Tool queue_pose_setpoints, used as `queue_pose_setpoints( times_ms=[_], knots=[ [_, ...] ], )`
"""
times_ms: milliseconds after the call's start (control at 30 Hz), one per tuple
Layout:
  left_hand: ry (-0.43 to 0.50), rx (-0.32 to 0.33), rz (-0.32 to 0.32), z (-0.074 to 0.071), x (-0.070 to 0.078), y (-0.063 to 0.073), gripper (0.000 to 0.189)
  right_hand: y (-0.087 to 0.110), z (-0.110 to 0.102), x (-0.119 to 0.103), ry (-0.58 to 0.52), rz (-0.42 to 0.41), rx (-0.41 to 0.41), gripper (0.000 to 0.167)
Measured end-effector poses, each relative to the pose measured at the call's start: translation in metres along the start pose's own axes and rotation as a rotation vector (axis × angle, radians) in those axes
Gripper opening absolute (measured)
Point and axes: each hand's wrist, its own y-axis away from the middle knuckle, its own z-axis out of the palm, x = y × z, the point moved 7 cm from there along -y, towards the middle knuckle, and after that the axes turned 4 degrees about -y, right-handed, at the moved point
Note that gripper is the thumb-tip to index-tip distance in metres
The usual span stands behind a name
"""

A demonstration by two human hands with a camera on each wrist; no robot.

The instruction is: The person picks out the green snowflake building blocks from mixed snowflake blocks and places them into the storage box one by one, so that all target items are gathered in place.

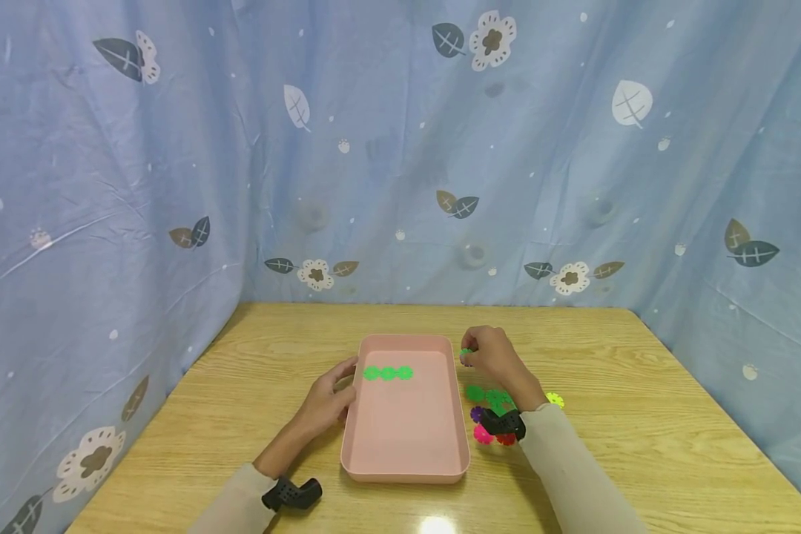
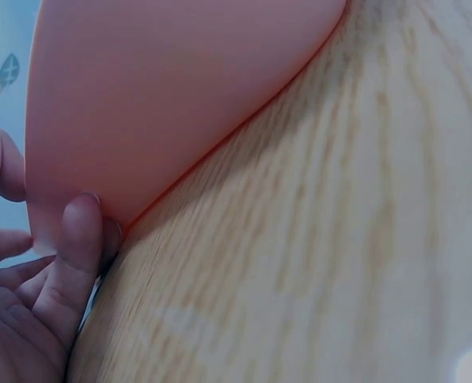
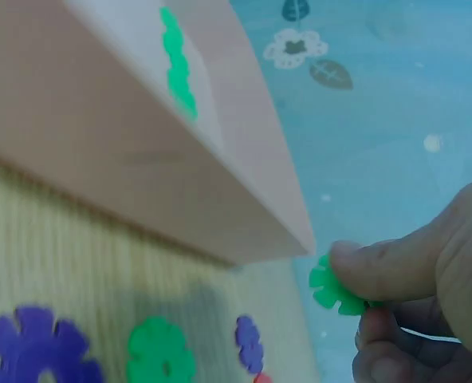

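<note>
A pink tray (image 1: 407,437) sits upright on the table, with a row of three joined green snowflake discs (image 1: 389,373) in its far part. My left hand (image 1: 330,393) rests at the tray's left side, fingertips at the rim and the thumb (image 2: 80,231) against the outer wall. Beyond the tray's right wall, my right hand (image 1: 494,356) pinches a green snowflake disc (image 3: 328,287) between thumb and fingers, close beside the far right corner. A bit of purple shows under that disc in the head view.
Right of the tray lie loose snowflake discs: several green (image 1: 497,400), a purple one (image 1: 477,414), a pink one (image 1: 483,434), a red one (image 1: 506,439) and a yellow one (image 1: 555,400). My right forearm covers part of them. A patterned blue curtain (image 1: 400,148) surrounds the wooden table (image 1: 294,326).
</note>
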Motion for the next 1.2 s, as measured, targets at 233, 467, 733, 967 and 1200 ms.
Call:
queue_pose_setpoints(
  times_ms=[233,467,733,967,1200],
  knots=[
    [-0.024,0.002,0.008,-0.001,0.0,-0.001,0.067,-0.009,0.005,-0.017,-0.063,-0.058,0.012,0.006],
    [-0.012,0.001,-0.002,-0.001,-0.001,0.001,0.067,-0.014,0.022,-0.031,-0.093,-0.002,-0.063,0.007],
    [-0.004,0.0,-0.002,-0.001,-0.003,0.0,0.066,-0.021,0.044,-0.041,-0.002,0.033,-0.138,0.016],
    [-0.02,-0.01,0.004,0.0,-0.003,0.0,0.066,-0.023,0.061,-0.044,0.052,0.039,-0.216,0.049],
    [-0.024,-0.011,0.009,-0.001,-0.002,-0.001,0.067,-0.024,0.069,-0.045,0.111,0.038,-0.213,0.055]
  ],
)
